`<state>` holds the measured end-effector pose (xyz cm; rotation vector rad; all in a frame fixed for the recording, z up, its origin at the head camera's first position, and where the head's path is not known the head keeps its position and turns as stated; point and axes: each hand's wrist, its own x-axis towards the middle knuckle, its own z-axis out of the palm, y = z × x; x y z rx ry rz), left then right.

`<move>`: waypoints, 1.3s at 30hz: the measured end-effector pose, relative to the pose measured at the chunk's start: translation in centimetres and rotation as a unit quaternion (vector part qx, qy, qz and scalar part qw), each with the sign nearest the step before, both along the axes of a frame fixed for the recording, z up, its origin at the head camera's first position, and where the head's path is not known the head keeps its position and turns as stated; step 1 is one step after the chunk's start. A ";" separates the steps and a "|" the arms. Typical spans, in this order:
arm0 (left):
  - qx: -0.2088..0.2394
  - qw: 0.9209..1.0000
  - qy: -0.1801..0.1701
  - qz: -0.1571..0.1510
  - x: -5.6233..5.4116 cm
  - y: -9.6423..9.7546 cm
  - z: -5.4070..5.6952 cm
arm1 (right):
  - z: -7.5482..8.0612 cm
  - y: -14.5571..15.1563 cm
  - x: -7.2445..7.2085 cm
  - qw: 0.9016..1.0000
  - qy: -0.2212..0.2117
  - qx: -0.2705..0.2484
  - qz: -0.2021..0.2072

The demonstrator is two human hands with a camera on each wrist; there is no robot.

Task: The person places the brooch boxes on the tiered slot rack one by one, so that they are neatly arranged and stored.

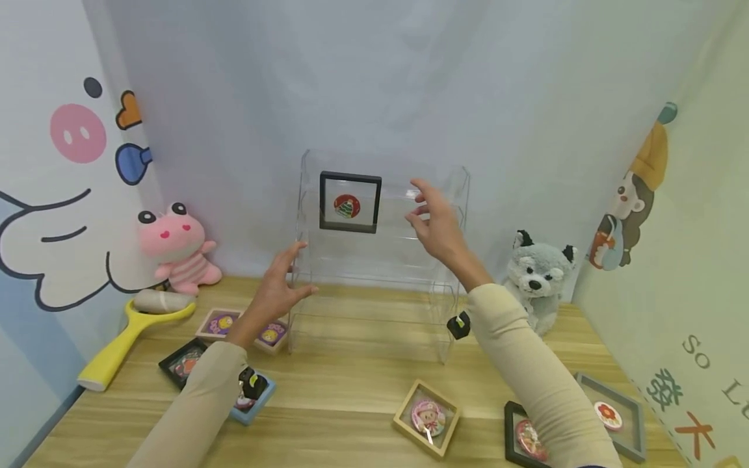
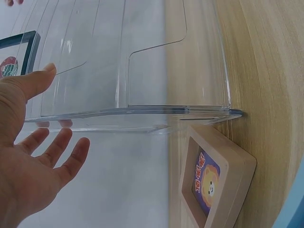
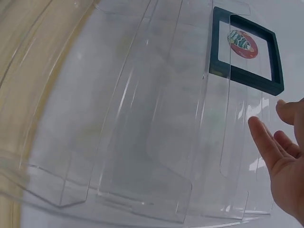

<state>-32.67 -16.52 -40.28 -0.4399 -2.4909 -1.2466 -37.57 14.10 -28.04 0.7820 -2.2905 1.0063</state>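
Observation:
A clear acrylic tiered rack [image 1: 374,273] stands on the wooden table. High on it, toward its left, a black square frame [image 1: 350,231] leans, showing a round red badge with a green tree. My left hand [image 1: 275,292] is at the rack's left side panel [image 2: 118,111], thumb on one face and fingers on the other; contact with the panel is unclear. To the right of the black frame, my right hand [image 1: 435,224] hovers by the upper tier, fingers loosely bent, nothing in them. A gap separates its fingertips [image 3: 255,124] from the frame in the right wrist view.
Beside the rack's left foot lie beige lion-picture frames [image 1: 269,338]. Further left are a black frame [image 1: 178,367], a blue frame [image 1: 254,404] and a yellow lint roller [image 1: 111,354]. In front lie a wooden frame [image 1: 427,419] and a grey frame [image 1: 634,422]. Plush toys [image 1: 535,276] flank the rack.

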 end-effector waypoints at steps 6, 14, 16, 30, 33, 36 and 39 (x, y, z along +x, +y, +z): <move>0.005 1.000 0.003 -0.001 0.0 -0.3 -0.1 | -1.5 2.9 2.1 0.999 -0.007 -0.039 -0.015; 0.001 1.000 -0.001 -0.005 0.1 0.0 -0.3 | -4.4 7.7 5.8 0.997 -0.012 -0.033 -0.062; 0.001 1.000 -0.001 -0.006 0.1 0.0 -0.3 | -4.9 9.1 6.7 0.996 -0.008 -0.024 -0.080; 0.008 1.000 -0.010 -0.007 0.0 0.1 -0.4 | -8.8 18.3 12.0 0.984 -0.100 0.018 -0.146; 0.007 1.000 -0.009 -0.006 0.0 0.1 -0.4 | -9.4 20.0 12.8 0.979 -0.120 0.031 -0.160; 0.006 1.000 -0.006 -0.006 0.0 0.2 -0.3 | -10.1 21.8 13.5 0.972 -0.148 0.042 -0.180; 0.006 1.000 -0.001 -0.004 -0.2 0.2 -0.2 | -10.5 23.7 14.2 0.960 -0.186 0.055 -0.205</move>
